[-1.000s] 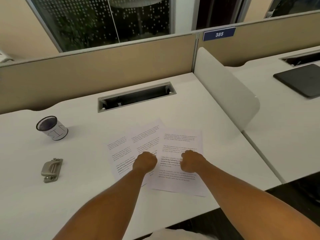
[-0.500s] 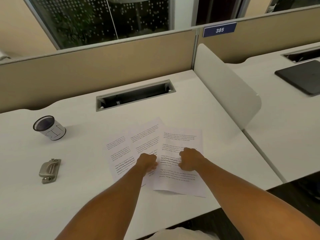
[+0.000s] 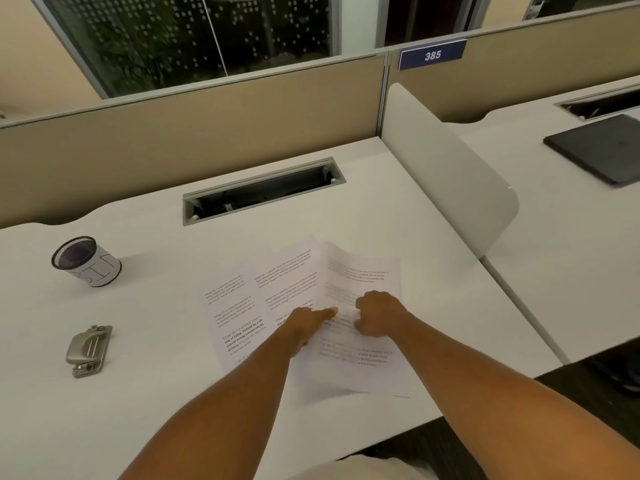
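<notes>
Three printed sheets lie fanned on the white desk. The top sheet is the rightmost, and its left and near edges are raised off the desk, casting a shadow. My left hand holds the top sheet's left edge, with the forefinger stretched out over it. My right hand sits curled on the middle of the same sheet and pinches it. The lower sheets lie flat to the left, partly under my left forearm.
A mesh pen cup wrapped in white paper stands at the left. A metal hole punch lies nearer the front. A cable slot opens at the back. A white divider bounds the right side, with a dark laptop on the desk beyond it.
The top sheet's left edge has lifted off the lower sheets. My left forefinger has stretched out to the right over it. My right hand has stayed curled on the sheet.
</notes>
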Demonstrator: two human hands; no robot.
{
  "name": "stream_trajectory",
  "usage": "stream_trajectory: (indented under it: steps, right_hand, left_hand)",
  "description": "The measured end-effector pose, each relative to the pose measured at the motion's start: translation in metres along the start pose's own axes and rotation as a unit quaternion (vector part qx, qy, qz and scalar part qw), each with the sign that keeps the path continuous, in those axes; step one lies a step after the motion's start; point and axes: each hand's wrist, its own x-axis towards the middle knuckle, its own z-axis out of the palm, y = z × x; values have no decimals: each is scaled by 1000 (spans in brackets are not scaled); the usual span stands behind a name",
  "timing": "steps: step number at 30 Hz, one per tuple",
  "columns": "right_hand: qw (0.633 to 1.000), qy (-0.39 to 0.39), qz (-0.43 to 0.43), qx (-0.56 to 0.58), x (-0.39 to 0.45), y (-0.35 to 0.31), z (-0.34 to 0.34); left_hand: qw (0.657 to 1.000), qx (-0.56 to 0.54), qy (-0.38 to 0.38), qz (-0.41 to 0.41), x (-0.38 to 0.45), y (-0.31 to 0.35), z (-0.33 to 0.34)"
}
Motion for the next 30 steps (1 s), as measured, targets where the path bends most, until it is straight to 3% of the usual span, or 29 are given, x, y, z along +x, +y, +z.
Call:
stream_trajectory:
  steps: [5, 11, 22, 27, 30]
  right_hand:
    - [999, 7, 28, 34, 5, 4, -1]
    - [975, 40, 95, 195, 13, 1, -3]
    - [905, 83, 225, 352, 30, -14, -12]
    - [870, 74, 221, 434, 38, -20, -20]
    - [877, 67, 210, 428, 41, -24, -22]
  left_hand:
    - [999, 4, 1, 35, 0, 0, 0]
    - [996, 37, 54, 64, 1, 2, -8]
    - [989, -134, 61, 17, -1, -6, -49]
    - [971, -231, 55, -5, -1, -8, -61]
    - [971, -222, 78, -35, -2, -8, -66]
